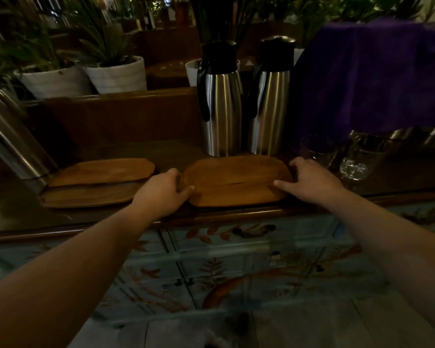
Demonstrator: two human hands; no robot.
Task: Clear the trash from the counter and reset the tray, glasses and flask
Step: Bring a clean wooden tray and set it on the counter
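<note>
A wooden tray (234,180) lies near the front edge of the dark wooden counter (161,149). My left hand (162,192) grips the tray's left end with the thumb on top. At the tray's right end, my right hand (312,180) holds on with its fingers over the rim. Right behind the tray stand two steel flasks (221,106) (270,101) with black lids. Two clear glasses (318,149) (360,156) sit to the right of the tray.
Two more wooden trays (96,182) lie stacked at the left, beside another steel flask (13,139). A purple cloth (374,79) hangs at the upper right. White plant pots (116,74) line the ledge behind. Below the counter is a painted blue cabinet (236,267).
</note>
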